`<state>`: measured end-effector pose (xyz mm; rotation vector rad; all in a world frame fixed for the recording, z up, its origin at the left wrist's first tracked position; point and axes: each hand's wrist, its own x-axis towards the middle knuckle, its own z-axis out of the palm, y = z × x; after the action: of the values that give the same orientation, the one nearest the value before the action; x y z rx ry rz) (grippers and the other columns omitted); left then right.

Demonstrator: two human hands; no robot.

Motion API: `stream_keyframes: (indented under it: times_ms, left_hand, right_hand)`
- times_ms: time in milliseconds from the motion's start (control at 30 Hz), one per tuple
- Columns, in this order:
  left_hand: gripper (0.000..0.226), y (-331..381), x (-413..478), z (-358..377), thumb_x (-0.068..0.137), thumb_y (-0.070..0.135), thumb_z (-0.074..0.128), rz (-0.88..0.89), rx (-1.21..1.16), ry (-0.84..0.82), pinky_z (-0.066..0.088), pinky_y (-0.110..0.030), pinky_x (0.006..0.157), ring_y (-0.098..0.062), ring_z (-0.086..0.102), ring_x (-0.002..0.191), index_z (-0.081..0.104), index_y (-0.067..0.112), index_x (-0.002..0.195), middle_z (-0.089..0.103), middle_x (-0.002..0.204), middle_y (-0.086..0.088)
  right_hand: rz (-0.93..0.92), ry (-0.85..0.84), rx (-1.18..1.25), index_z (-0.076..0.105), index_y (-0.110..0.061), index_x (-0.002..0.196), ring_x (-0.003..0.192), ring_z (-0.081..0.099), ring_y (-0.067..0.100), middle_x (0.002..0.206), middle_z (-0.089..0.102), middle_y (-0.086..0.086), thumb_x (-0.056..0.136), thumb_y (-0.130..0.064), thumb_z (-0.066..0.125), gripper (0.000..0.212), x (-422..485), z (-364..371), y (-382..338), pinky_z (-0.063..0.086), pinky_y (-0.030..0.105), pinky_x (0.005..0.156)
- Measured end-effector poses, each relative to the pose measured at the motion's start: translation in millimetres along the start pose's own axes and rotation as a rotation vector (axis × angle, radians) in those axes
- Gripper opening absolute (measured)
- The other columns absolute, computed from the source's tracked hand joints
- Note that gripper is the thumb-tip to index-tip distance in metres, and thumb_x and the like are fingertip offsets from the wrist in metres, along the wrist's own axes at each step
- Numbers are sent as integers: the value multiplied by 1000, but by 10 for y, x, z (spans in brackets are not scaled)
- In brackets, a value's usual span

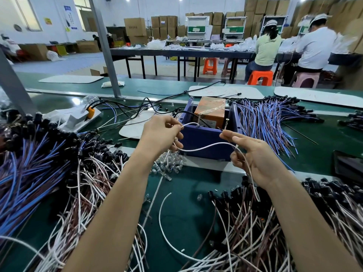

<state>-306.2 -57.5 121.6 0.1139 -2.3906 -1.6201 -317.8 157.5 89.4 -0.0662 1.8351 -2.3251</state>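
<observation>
The wire heaps (255, 232) under my forearms lie closest, and they are the main risk: the tail of the white wire (206, 146) hangs past my right palm toward them and could snag if I pull. Beyond stands the blue box (202, 138), where the wire's far end curves up beside a screw (198, 119) on the rim and might catch. My left hand (161, 134) pinches the wire with curled fingers. My right hand (253, 156) holds it loosely in bent fingers, so it could slip. The wire hangs between my hands, before the box, its length running left to right in a shallow sag. Bulbs (169, 163) lie under my left hand.
</observation>
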Motion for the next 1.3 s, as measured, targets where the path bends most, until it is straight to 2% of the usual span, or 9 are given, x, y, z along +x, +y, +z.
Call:
stream_keyframes:
  times_ms: [200, 433, 567, 733, 967, 1133, 1233, 1300]
  left_hand:
    - [18, -26, 46, 3, 94, 3, 54, -2, -64, 81, 47, -21, 39, -15, 61, 41, 62, 11, 80, 64, 66, -9]
    - [20, -37, 51, 13, 95, 3, 53, 11, -68, 69, 46, -21, 39, -14, 60, 40, 60, 12, 78, 62, 64, -9]
    - [20, -36, 50, 9, 95, 4, 54, 12, -63, 73, 46, -21, 39, -16, 62, 42, 61, 13, 78, 63, 66, -8]
    - [20, -37, 47, 18, 94, 2, 54, 13, -51, 62, 45, -20, 38, -15, 61, 41, 60, 12, 78, 63, 65, -9]
    - [19, -6, 28, 27, 95, 5, 55, 19, -68, 55, 45, -20, 39, -17, 63, 43, 61, 13, 78, 64, 64, -8]
    - [10, 191, -93, 44, 96, 9, 55, 114, -137, 63, 49, -21, 44, -18, 67, 48, 65, 7, 93, 66, 65, -2]
    - [9, 384, -286, 31, 97, 10, 55, 198, -210, 55, 53, -22, 49, -17, 68, 53, 64, 12, 94, 67, 71, -3]
    - [9, 540, -416, -36, 96, 9, 55, 230, -235, 4, 57, -24, 54, -18, 70, 58, 64, 11, 96, 68, 72, -4]
  right_hand:
    - [13, -16, 25, 68, -10, 113, 47, 48, 11, 112, 72, 1, 97, -9, 46, 27, 3, -11, 9, 47, 18, 47]
    - [6, -23, -6, 68, -10, 114, 47, 47, 11, 112, 72, 0, 97, -10, 46, 28, 8, -16, 18, 42, 19, 47]
    - [8, -27, 3, 67, -10, 115, 48, 48, 11, 112, 72, -1, 97, -10, 46, 28, 2, -14, 18, 45, 19, 49]
    - [3, -22, -27, 67, -10, 116, 47, 47, 11, 112, 72, -2, 97, -11, 46, 28, 14, -7, 33, 38, 24, 55]
    - [10, -30, -13, 69, -11, 112, 46, 47, 10, 109, 72, -2, 96, -12, 48, 26, 39, -32, 51, 41, 20, 49]
    - [-53, -3, 11, 71, -7, 104, 46, 49, 10, 104, 72, 5, 96, -11, 47, 26, -22, 55, -69, 37, 18, 44]
    - [-155, 36, 48, 72, -9, 100, 49, 51, 9, 104, 73, 6, 94, -6, 50, 22, -163, 71, -231, 40, 16, 43]
    - [-250, 38, 91, 74, -13, 91, 50, 50, 8, 97, 74, 4, 91, -2, 52, 25, -277, 19, -400, 41, 16, 45]
